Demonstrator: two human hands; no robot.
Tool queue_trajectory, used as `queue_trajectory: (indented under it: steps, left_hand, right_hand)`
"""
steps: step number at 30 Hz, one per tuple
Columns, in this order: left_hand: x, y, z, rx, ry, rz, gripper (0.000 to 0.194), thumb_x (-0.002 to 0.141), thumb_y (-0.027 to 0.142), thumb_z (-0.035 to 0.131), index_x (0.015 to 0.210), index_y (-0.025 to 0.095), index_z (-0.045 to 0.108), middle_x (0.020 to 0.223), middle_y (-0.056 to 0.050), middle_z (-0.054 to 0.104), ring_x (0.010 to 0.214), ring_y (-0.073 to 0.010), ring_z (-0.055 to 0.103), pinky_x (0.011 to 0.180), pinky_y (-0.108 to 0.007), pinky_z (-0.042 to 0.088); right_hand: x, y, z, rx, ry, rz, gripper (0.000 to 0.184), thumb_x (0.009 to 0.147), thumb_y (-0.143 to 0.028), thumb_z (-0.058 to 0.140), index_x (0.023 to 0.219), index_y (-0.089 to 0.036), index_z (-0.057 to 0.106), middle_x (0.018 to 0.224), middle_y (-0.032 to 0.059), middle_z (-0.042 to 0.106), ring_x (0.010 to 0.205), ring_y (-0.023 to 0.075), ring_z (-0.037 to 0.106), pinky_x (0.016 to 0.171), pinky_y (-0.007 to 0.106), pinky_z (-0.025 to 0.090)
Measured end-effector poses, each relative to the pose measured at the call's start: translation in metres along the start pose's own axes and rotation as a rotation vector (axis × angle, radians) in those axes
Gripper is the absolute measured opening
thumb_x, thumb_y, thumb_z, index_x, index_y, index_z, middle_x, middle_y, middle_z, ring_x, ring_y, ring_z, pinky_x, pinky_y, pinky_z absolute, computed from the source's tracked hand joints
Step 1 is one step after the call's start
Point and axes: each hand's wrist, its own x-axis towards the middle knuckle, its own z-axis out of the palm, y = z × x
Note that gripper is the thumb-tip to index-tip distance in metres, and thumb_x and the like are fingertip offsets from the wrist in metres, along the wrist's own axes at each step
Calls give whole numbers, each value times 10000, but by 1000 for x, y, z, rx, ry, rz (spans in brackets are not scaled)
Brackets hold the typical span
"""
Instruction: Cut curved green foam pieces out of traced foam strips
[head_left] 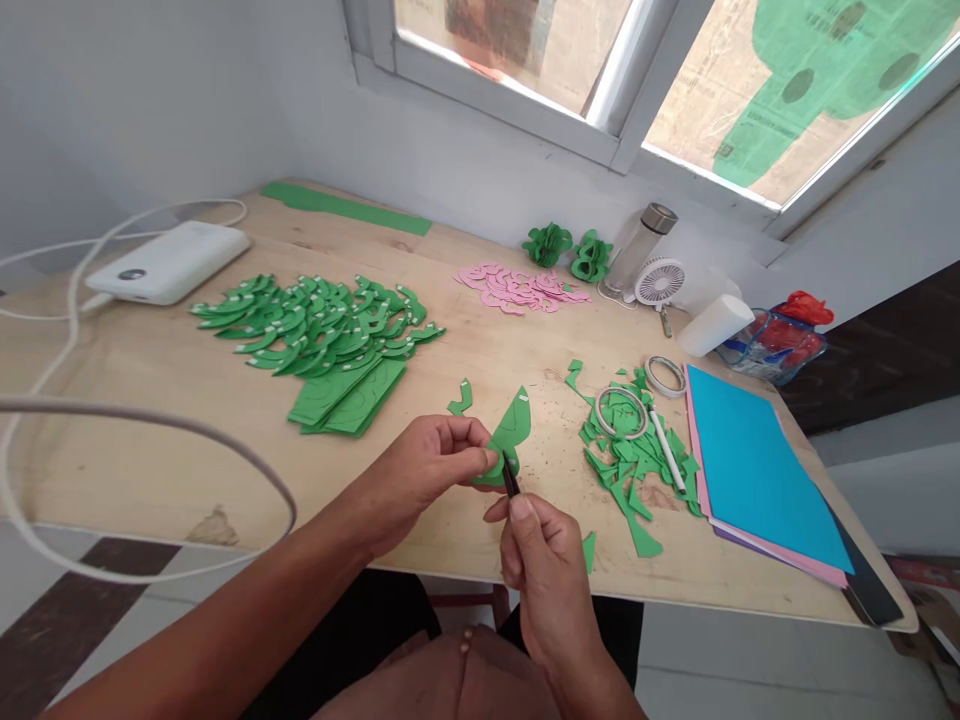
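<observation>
My left hand (424, 465) pinches a piece of green paper (514, 420) over the table's front edge. Drawn lines and a small white patch mark the paper. In my right hand (546, 555) is a pair of scissors (511, 478), its dark blades against the paper and its handles hidden by my fingers. A small cut green strip (461, 397) lies just beyond my left hand. To the left are a heap of curved green cut-outs (322, 320) and a stack of green paper pieces (349, 400).
Green scraps (630, 450), tape rolls (664, 376) and a white pen (666, 450) lie right, beside coloured sheets (765, 460). Pink cut-outs (517, 288), green paper balls (547, 244), a bottle (645, 240) and a small fan (660, 282) stand behind. A power bank (172, 262) trails a white cable (73, 290) left.
</observation>
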Motion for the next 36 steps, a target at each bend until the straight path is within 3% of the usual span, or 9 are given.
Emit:
queue_trajectory:
  steps: [10, 19, 28, 36]
  left_hand:
    - [3, 11, -6, 109, -75, -27, 128, 628, 238, 666, 569, 186, 566, 570, 39, 637, 614, -130, 591, 644, -261, 421]
    - [3, 19, -5, 194, -73, -41, 133, 626, 261, 664, 565, 192, 568, 580, 24, 644, 627, -153, 602, 656, -287, 436]
    - [-2, 6, 2, 70, 42, -12, 188, 651, 326, 699, 581, 188, 593, 586, 28, 614, 620, -143, 595, 693, -300, 478]
    - [0, 11, 1, 165, -64, -3, 100, 646, 248, 643, 581, 186, 600, 611, 11, 653, 631, -150, 590, 661, -291, 454]
  right_hand:
    - [1, -5, -4, -63, -38, -18, 395, 861, -521, 581, 764, -147, 663, 461, -86, 311, 439, 67, 216, 416, 221, 156]
    - [1, -3, -4, -50, -32, -8, 415, 850, -536, 580, 740, -144, 664, 456, -87, 300, 438, 70, 215, 412, 219, 163]
    - [2, -5, -3, -36, -20, -9, 424, 844, -547, 578, 735, -146, 662, 459, -84, 306, 440, 76, 222, 413, 221, 180]
    - [2, -8, -6, -68, -18, -17, 435, 850, -552, 566, 747, -143, 672, 464, -77, 322, 443, 79, 240, 415, 222, 192]
